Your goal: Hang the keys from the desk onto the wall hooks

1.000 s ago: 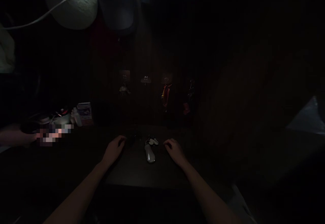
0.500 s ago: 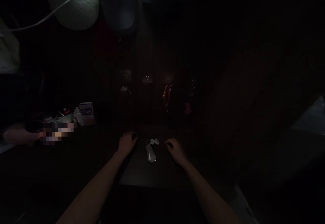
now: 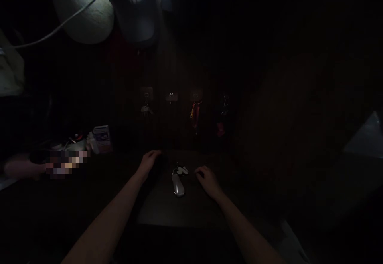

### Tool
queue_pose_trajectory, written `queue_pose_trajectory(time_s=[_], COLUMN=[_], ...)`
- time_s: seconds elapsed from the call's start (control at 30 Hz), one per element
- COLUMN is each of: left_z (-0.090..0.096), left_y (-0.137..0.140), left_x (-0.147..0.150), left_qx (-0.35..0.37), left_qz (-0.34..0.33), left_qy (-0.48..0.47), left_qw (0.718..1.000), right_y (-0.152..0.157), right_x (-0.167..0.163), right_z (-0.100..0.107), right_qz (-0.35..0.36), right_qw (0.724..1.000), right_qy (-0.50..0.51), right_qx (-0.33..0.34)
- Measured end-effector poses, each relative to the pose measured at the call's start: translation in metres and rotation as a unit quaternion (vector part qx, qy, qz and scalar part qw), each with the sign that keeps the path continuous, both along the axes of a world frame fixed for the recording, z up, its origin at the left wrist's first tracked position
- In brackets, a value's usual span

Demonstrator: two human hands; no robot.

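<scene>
On the dark surface between my hands lies a silver-grey key fob [image 3: 178,187], its rounded end towards me. A ring with small pale tags or keys [image 3: 182,170] joins its far end. My left hand [image 3: 147,162] is to the left of it and farther back, with fingers stretched to the right and nothing seen in them. To the right of the fob my right hand [image 3: 207,178] rests with loosely bent fingers and a gap at the thumb, holding nothing visible. Neither hand touches the fob. Deep shadow hides the finer finger detail.
Hooks on the wall behind carry a bunch of keys [image 3: 146,109], an orange-red strap [image 3: 195,113] and a pink item [image 3: 220,129]. A small box [image 3: 102,138] and bottles stand at left. Caps [image 3: 86,14] hang above, crossed by a pale cable [image 3: 64,22].
My left hand has lifted back and its fingers have straightened to the right. My right hand stays by the fob. The whole view has shifted slightly.
</scene>
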State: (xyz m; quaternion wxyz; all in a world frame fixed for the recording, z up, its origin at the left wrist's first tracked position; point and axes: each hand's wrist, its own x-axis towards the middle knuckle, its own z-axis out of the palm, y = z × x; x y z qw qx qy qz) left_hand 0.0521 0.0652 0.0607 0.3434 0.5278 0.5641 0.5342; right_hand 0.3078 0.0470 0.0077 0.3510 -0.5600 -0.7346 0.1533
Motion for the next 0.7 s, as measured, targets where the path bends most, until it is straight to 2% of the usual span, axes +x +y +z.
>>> queue_pose_trajectory(time_s=[0.13,0.23,0.37,0.7], left_z=[0.016,0.020,0.016,0.005], left_y=[-0.004,-0.005,-0.008,-0.036], left_x=[0.006,0.011,0.017,0.032], left_qx=[-0.034,-0.059,-0.058,-0.023], left_qz=[-0.061,-0.080,-0.093,-0.133], left_qy=[-0.223,-0.281,-0.387,-0.439], left_qw=[0.972,0.955,0.916,0.888], right_y=[0.000,0.001,0.002,0.003], right_x=[0.000,0.000,0.001,0.000], right_z=[0.000,-0.001,-0.002,-0.002], right_qz=[-0.001,-0.002,0.001,-0.003], right_qw=[1.000,1.000,1.000,1.000], right_qy=[0.002,0.007,0.015,0.002], right_qx=[-0.002,-0.001,0.003,-0.001])
